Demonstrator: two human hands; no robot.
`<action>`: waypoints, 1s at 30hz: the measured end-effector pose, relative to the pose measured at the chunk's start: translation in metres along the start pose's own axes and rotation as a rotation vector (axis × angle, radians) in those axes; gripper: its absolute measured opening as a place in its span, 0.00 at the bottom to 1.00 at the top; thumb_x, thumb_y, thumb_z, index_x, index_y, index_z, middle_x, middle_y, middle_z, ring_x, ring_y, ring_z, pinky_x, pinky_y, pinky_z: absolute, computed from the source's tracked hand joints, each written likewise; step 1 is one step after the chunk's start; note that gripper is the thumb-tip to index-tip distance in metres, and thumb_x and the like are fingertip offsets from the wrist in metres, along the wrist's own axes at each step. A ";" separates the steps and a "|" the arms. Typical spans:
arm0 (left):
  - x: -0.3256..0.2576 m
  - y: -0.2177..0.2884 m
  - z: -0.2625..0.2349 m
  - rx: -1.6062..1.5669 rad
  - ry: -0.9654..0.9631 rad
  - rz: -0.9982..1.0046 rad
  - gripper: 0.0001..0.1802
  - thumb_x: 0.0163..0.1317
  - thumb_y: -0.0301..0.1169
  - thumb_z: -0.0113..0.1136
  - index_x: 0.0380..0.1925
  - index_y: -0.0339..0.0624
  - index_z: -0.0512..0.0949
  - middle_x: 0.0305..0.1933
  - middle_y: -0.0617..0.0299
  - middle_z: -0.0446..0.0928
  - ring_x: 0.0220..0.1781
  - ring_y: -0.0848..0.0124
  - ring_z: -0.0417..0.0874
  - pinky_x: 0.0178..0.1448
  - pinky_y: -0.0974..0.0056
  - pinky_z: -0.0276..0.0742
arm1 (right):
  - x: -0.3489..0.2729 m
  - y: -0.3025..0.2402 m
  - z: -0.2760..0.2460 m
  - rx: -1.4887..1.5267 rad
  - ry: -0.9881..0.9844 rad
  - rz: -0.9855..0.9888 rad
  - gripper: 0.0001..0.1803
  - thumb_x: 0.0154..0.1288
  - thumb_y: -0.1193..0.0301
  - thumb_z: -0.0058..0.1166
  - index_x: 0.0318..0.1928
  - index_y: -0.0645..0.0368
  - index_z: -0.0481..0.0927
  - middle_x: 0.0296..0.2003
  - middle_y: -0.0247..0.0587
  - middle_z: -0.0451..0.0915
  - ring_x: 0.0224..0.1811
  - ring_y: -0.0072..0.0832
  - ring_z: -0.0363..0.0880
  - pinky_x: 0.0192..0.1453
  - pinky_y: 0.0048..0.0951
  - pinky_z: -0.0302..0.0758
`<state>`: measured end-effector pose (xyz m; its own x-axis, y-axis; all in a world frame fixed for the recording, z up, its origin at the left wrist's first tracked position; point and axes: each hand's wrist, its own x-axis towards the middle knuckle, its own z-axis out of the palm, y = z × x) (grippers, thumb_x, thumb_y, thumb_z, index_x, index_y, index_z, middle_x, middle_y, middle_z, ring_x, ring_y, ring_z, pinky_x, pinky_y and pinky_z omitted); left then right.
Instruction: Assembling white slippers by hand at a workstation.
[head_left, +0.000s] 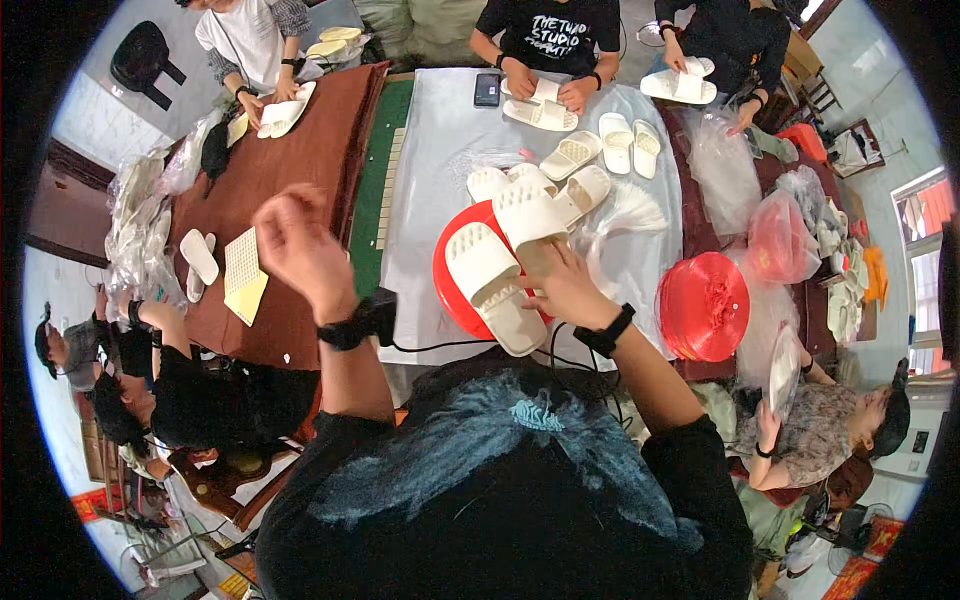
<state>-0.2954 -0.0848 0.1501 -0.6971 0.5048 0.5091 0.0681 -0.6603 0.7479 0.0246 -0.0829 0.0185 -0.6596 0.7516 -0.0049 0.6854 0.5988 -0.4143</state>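
In front of me, a white slide sandal (478, 258) lies over a red round disc (449, 283), its heel toward me. Beside it is a second white slide sandal (527, 212), with my right hand (568, 288) gripping it near the heel end. The palm hides part of its sole. My left hand (298, 255) is raised off to the left, smeared by motion. No object shows in it, and its finger position is unclear. Just beyond the two sandals are more white slide sandals (585, 190), partly overlapping.
Opposite, a person handles white sandals (541, 112) next to a phone (487, 90). A red bundle of plastic strands (703, 307) sits right, near clear bags (722, 175). Left are a yellow sticker sheet (244, 275) and a sandal pair (200, 258). Co-workers line both sides.
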 end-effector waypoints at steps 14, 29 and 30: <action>-0.024 0.056 -0.057 0.751 0.038 0.262 0.03 0.67 0.20 0.56 0.37 0.33 0.78 0.39 0.55 0.83 0.42 0.69 0.83 0.50 0.65 0.78 | 0.014 0.086 -0.026 0.307 0.507 0.278 0.13 0.64 0.65 0.55 0.41 0.63 0.81 0.37 0.53 0.81 0.42 0.50 0.78 0.47 0.48 0.73; -0.129 0.016 -0.018 0.157 -0.649 -0.532 0.03 0.63 0.23 0.64 0.35 0.34 0.82 0.36 0.63 0.83 0.43 0.75 0.82 0.51 0.67 0.78 | 0.015 0.035 -0.046 0.816 0.245 0.070 0.21 0.69 0.77 0.52 0.63 0.61 0.75 0.58 0.42 0.77 0.47 0.24 0.79 0.52 0.25 0.75; -0.133 0.021 -0.013 0.045 -0.681 -0.615 0.03 0.64 0.23 0.63 0.35 0.34 0.81 0.36 0.63 0.83 0.43 0.75 0.81 0.51 0.68 0.78 | 0.022 0.019 -0.035 0.863 0.208 -0.014 0.18 0.69 0.78 0.51 0.59 0.62 0.78 0.59 0.42 0.77 0.53 0.26 0.77 0.53 0.25 0.74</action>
<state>-0.2103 -0.1725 0.0925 -0.0493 0.9880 0.1462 -0.1376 -0.1517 0.9788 0.0337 -0.0452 0.0420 -0.5393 0.8311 0.1356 0.1514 0.2541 -0.9552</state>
